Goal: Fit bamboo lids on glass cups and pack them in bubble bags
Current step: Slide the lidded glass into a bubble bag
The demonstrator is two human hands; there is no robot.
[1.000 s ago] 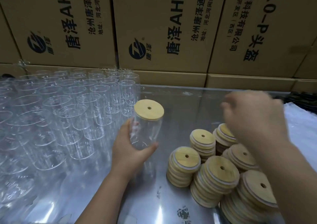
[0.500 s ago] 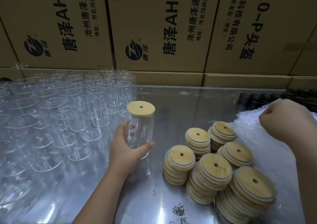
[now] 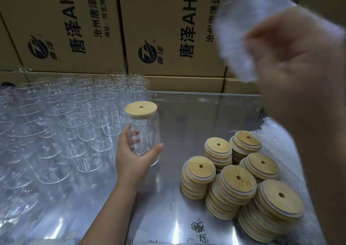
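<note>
The left hand [image 3: 131,156] curls thumb and fingers round the lower half of an upright glass cup [image 3: 148,130], its bamboo lid [image 3: 141,109] seated on top. Right of that grip, stacks of bamboo lids [image 3: 237,181] stand on the metal table [image 3: 168,216]; left of it crowd open glass cups [image 3: 65,117]. High above the stacks, the blurred right hand [image 3: 295,66] grips a bubble bag [image 3: 241,31].

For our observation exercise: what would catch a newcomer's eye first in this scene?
A blurred right hand holds a bubble bag up close at upper right. At centre, the left hand grips a glass cup capped with a bamboo lid; rows of empty cups crowd the left, lid stacks the lower right.
</note>
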